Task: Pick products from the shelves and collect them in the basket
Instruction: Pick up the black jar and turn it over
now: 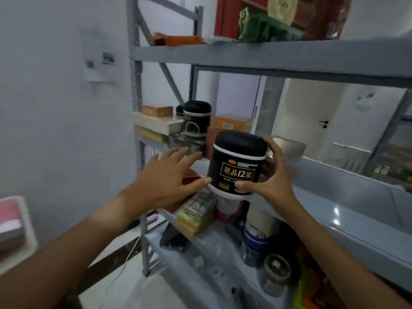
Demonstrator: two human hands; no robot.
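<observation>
A black jar [236,163] with a rounded black lid, white bands and gold lettering is held in front of the middle shelf [334,181]. My right hand [269,179] grips it from the right, thumb under its lower edge and fingers round its side. My left hand [169,175] is spread with straight fingers just left of the jar, its thumb tip touching the jar's lower left edge. A second black jar [197,118] of the same kind stands further back on the shelf. No basket is in view.
Grey metal shelving [267,56] fills the right side. Orange boxes [231,122] and flat cartons [156,123] lie on the middle shelf, red and green packages [267,18] above, jars and packets [198,212] below. A white wall is at left, a white door [312,121] behind.
</observation>
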